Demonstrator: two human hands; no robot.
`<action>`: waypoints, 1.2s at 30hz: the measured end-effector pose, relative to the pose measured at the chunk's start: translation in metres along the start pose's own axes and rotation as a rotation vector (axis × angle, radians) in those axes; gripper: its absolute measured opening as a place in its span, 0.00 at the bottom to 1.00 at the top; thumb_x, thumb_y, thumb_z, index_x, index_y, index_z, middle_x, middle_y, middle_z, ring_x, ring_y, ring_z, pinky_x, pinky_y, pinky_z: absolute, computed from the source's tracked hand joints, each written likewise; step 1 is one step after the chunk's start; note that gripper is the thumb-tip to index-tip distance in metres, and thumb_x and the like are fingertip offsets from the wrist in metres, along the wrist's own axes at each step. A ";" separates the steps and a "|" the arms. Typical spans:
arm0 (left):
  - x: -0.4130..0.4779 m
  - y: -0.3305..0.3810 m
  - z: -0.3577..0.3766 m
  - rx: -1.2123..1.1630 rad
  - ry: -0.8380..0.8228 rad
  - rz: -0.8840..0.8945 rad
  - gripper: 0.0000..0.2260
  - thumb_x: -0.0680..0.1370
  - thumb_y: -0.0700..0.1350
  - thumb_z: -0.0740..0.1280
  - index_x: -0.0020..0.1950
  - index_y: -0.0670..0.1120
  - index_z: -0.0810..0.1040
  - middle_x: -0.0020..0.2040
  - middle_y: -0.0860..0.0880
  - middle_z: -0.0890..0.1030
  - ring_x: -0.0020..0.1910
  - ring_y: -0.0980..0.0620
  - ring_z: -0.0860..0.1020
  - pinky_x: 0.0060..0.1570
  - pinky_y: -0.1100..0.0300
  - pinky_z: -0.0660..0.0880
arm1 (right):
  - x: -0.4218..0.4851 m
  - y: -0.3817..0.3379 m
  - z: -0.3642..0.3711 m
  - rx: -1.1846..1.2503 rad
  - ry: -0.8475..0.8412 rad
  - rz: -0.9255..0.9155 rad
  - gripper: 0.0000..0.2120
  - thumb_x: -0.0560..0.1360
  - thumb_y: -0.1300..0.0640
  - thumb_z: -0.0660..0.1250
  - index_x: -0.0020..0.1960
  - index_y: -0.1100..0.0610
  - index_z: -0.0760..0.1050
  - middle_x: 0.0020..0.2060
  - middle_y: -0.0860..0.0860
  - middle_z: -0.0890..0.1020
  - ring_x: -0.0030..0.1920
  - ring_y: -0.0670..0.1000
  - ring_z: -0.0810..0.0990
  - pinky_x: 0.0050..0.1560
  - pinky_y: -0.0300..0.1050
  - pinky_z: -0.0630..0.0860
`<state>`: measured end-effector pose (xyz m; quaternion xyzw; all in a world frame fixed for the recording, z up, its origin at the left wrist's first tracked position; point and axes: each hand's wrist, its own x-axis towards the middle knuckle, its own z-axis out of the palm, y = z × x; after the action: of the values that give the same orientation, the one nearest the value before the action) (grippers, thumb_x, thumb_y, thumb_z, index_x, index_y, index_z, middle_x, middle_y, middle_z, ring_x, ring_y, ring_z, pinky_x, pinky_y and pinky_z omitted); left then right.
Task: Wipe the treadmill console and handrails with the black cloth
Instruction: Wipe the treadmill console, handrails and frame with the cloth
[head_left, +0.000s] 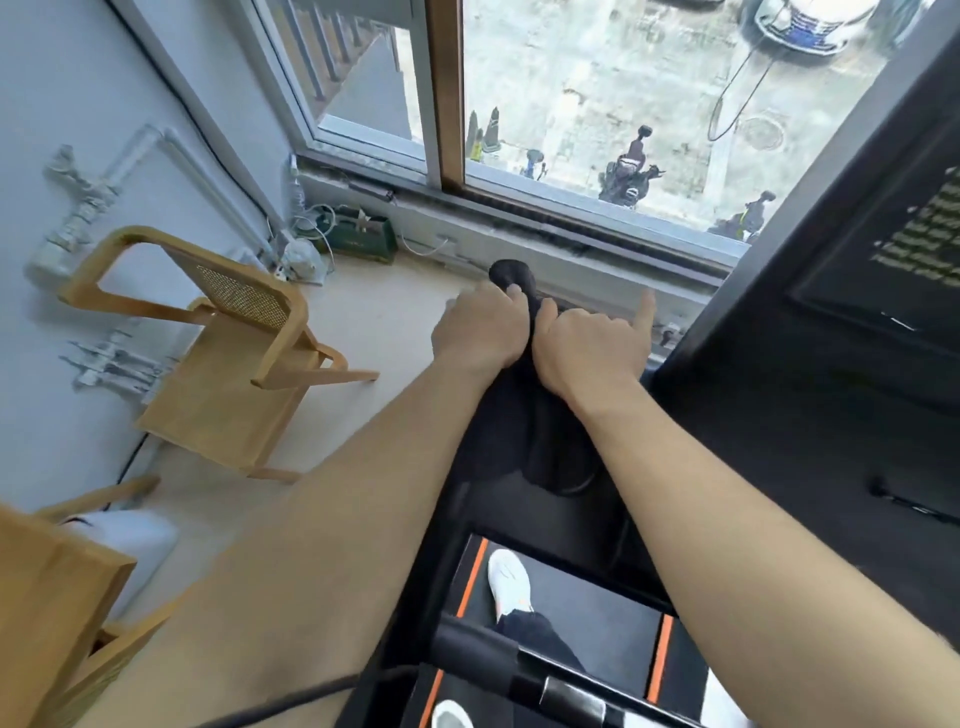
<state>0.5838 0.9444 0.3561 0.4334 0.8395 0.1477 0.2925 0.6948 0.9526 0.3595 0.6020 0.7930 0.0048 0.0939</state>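
The black cloth (514, 278) is bunched over the top end of the treadmill's left handrail (519, 426), a dark post rising in the middle of the view. My left hand (480, 330) grips the cloth from the left, fingers curled over it. My right hand (589, 348) holds the cloth from the right, with one finger sticking out straight toward the window. The black console (857, 291) with a dark screen stands at the right. Most of the handrail lies hidden under my hands and cloth.
A wooden cane-back chair (223, 343) stands on the pale floor to the left, another wooden piece (57, 613) at the lower left. A window sill (571, 228) runs just beyond the hands. Below, white shoes (509, 582) stand on the orange-edged treadmill belt (587, 618).
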 end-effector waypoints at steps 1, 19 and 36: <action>-0.007 -0.004 0.002 0.014 0.125 0.114 0.19 0.82 0.49 0.54 0.68 0.41 0.72 0.66 0.40 0.75 0.65 0.40 0.72 0.60 0.48 0.70 | -0.009 0.002 0.004 -0.010 0.071 0.029 0.21 0.82 0.52 0.49 0.54 0.59 0.79 0.50 0.59 0.84 0.55 0.62 0.80 0.76 0.63 0.51; -0.015 -0.024 0.025 0.136 0.156 0.579 0.17 0.80 0.50 0.55 0.56 0.44 0.80 0.54 0.45 0.81 0.55 0.42 0.77 0.59 0.49 0.71 | -0.025 0.007 0.031 0.155 0.090 0.030 0.19 0.81 0.48 0.56 0.46 0.62 0.77 0.42 0.62 0.82 0.43 0.63 0.79 0.47 0.56 0.71; -0.090 -0.065 0.036 0.442 0.151 0.527 0.27 0.83 0.51 0.50 0.81 0.44 0.52 0.82 0.42 0.51 0.80 0.40 0.52 0.75 0.46 0.57 | -0.106 -0.001 0.050 0.267 0.156 0.062 0.33 0.82 0.47 0.53 0.79 0.67 0.54 0.79 0.65 0.56 0.79 0.62 0.54 0.78 0.56 0.53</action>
<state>0.6051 0.8328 0.3280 0.6760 0.7296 0.0643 0.0805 0.7290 0.8457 0.3255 0.6312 0.7723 -0.0510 -0.0492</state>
